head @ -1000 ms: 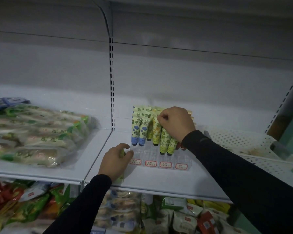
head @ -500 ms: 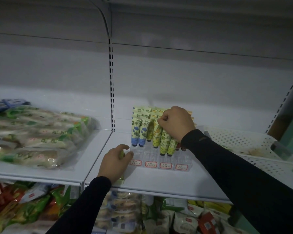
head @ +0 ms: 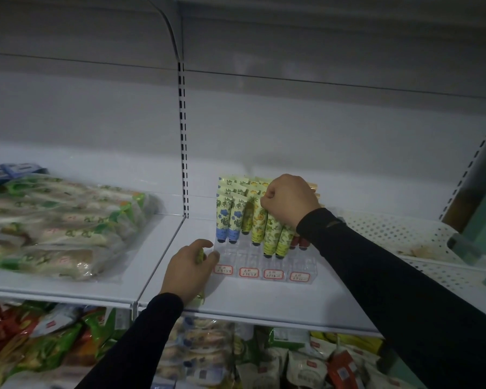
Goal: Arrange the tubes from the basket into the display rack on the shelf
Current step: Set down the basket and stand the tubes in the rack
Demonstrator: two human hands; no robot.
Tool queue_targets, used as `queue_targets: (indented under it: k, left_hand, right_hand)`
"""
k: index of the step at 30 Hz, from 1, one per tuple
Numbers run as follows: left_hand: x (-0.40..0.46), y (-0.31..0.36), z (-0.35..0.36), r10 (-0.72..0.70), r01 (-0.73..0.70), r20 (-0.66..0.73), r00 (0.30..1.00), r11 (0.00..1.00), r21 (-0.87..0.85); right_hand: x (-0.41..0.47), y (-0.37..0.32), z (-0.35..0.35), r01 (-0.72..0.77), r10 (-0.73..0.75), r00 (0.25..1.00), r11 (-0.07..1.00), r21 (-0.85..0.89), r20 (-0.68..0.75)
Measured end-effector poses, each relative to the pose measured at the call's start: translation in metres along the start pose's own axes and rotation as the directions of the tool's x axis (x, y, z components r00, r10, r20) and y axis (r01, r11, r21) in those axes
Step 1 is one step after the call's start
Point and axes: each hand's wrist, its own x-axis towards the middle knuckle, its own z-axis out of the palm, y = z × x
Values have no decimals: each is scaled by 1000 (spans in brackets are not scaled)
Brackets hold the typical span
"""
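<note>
A clear display rack (head: 247, 255) with red price labels stands on the white shelf (head: 292, 297). Several patterned tubes (head: 229, 217) stand in it cap down, blue-flowered at the left, yellow-green to the right. My right hand (head: 289, 202) is curled over the tops of the tubes in the middle rows, pinching a yellow-green tube (head: 258, 221). My left hand (head: 190, 269) rests on the shelf at the rack's front left corner and holds a green tube (head: 199, 255), mostly hidden in the fist. A white perforated basket (head: 390, 231) sits on the shelf to the right.
A large clear bag of green-wrapped packets (head: 56, 226) lies on the shelf section to the left. A slotted upright (head: 182, 141) divides the two sections. Packaged snacks (head: 208, 352) fill the shelf below. A grey post (head: 474, 175) rises at the far right.
Both hands stay almost in place. My right hand has shifted slightly on the tube tops.
</note>
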Motion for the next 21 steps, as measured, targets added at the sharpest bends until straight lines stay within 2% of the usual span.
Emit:
queue_targets:
  k: [11, 21]
  left_hand:
    - [-1, 1, 1, 2, -2, -18, 1000, 1000, 0]
    - [-2, 3, 0, -4, 4, -10, 1000, 1000, 0]
  right_hand:
    - [4, -1, -2, 25, -21, 998, 997, -72, 56]
    - [6, 1, -1, 20, -17, 998, 999, -50, 59]
